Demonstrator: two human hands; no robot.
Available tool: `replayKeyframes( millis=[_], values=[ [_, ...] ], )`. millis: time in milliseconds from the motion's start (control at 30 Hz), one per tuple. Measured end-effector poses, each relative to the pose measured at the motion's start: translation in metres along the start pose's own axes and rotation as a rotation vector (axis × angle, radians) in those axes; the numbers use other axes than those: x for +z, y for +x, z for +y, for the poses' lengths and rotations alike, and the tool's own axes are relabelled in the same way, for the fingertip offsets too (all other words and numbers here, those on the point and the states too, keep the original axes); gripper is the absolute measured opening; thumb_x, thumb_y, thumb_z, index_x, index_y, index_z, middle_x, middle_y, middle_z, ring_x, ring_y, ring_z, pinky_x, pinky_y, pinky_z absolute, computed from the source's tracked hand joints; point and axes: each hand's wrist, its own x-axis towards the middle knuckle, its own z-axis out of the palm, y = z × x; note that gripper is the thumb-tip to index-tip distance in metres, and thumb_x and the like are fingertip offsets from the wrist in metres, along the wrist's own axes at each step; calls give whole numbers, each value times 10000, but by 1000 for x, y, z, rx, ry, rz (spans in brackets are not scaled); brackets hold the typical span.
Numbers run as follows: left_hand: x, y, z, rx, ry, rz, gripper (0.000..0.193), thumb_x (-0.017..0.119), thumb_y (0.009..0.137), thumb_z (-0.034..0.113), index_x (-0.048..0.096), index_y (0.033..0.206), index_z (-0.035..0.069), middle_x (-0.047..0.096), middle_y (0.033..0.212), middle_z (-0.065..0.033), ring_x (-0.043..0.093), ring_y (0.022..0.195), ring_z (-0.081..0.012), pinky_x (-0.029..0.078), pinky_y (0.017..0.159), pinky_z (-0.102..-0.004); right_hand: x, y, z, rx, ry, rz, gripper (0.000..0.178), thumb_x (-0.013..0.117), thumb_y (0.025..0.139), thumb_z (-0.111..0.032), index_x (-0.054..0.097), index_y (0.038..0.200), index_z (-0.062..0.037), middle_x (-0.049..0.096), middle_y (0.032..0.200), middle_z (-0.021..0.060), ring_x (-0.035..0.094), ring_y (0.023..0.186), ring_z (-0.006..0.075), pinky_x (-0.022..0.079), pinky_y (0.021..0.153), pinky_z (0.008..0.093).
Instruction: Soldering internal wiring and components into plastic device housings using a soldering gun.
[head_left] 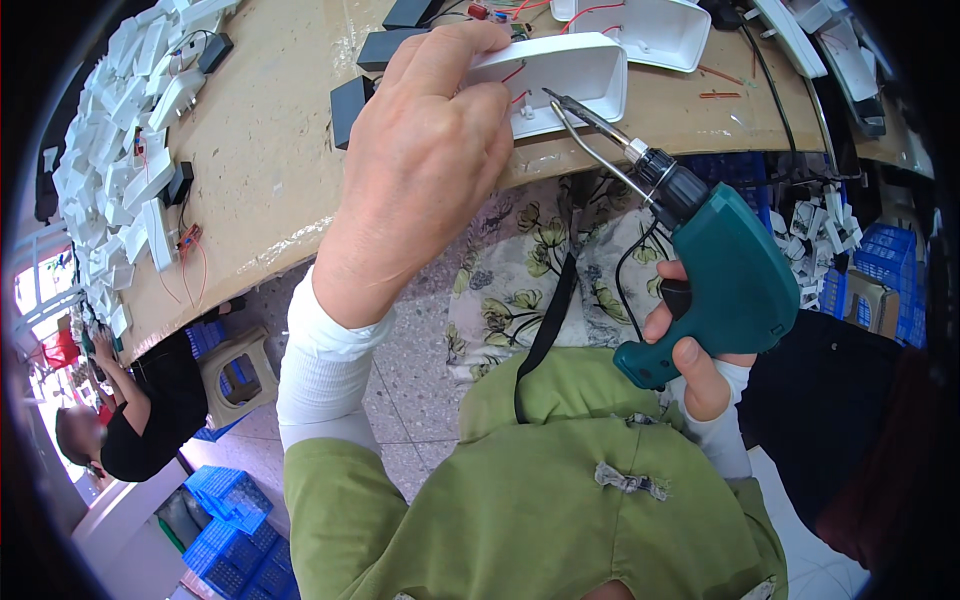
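My left hand (430,150) is closed on a white plastic housing (600,75) at the table's near edge, its open side facing me. Two short red wires (517,73) show inside the housing, close to my fingers. In my right hand (705,378) is a dark green soldering gun (738,270), gripped by its handle. The gun's tip and the thin metal tube beside it reach over the housing's opening near the wires; I cannot tell whether they touch anything. Black blocks (350,108) lie just left of my left hand.
A large heap of white housings (115,150) covers the table's left end. More housings (660,35) with red wires lie behind and at the right. Blue crates (225,535) and a beige stool (238,375) stand on the floor. Another person (150,410) sits at the far left.
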Motion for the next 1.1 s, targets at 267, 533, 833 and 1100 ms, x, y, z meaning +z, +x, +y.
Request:
replayKeyframes(
  millis=[267, 533, 833, 1100],
  values=[
    [1, -1, -1, 3, 11, 3, 92, 646, 746, 27, 631, 823, -22, 568, 1085, -122, 575, 941, -261, 474, 782, -330, 2, 2, -2, 44, -52, 0, 657, 635, 781, -173, 320, 1317, 41, 495, 1195, 222, 578, 764, 169, 477, 668, 278],
    [1, -1, -1, 0, -1, 11, 89, 645, 749, 27, 630, 822, -21, 569, 1087, -118, 576, 936, -255, 473, 775, -325, 2, 2, -3, 44, -58, 8, 650, 636, 780, -175, 331, 1313, 38, 499, 1189, 212, 577, 763, 165, 475, 667, 275],
    [-3, 3, 5, 5, -9, -17, 88, 646, 752, 27, 632, 829, -14, 566, 1092, -116, 575, 936, -257, 473, 773, -327, 3, 3, -5, 60, -71, 21, 643, 645, 775, -192, 352, 1299, 38, 507, 1179, 200, 578, 758, 164, 472, 661, 275],
    [3, -2, -3, 28, 9, 19, 90, 646, 751, 26, 631, 833, -8, 565, 1100, -116, 573, 942, -263, 474, 770, -329, 2, 4, -8, 106, -87, 5, 634, 646, 781, -192, 357, 1296, 38, 510, 1180, 188, 582, 767, 165, 472, 668, 272]
  ],
)
